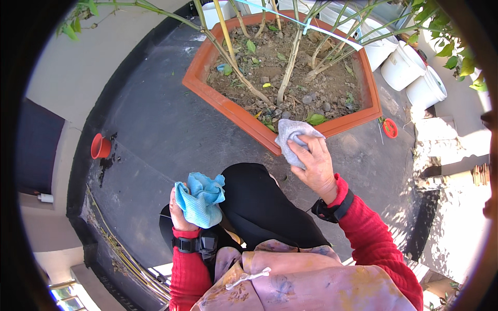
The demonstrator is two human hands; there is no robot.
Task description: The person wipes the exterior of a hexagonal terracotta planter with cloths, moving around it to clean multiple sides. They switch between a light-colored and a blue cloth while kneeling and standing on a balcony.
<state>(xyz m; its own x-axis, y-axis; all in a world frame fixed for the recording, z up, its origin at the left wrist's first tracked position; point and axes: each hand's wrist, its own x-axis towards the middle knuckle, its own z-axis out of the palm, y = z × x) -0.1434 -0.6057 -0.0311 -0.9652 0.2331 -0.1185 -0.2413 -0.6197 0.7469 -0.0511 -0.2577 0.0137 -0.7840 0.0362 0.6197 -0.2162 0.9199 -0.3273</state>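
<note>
My right hand [313, 163] grips a bunched grey cloth [297, 134] against the near corner of a large terracotta-coloured planter [237, 116]. Several woody plant stems [290, 64] rise from the soil in it, with a pale blue tie [330, 33] strung across them. Lower left, in front of my knee, my left hand [179, 215] holds a crumpled blue textured cloth [200, 200], which hides most of its fingers.
A small orange-red pot [100, 146] stands at the left by a dark wet patch. White buckets [402, 66] line the upper right. A small red round item [390, 128] lies right of the planter. Thin canes [124, 258] lie along the lower-left edge. Leafy branches overhang both upper sides.
</note>
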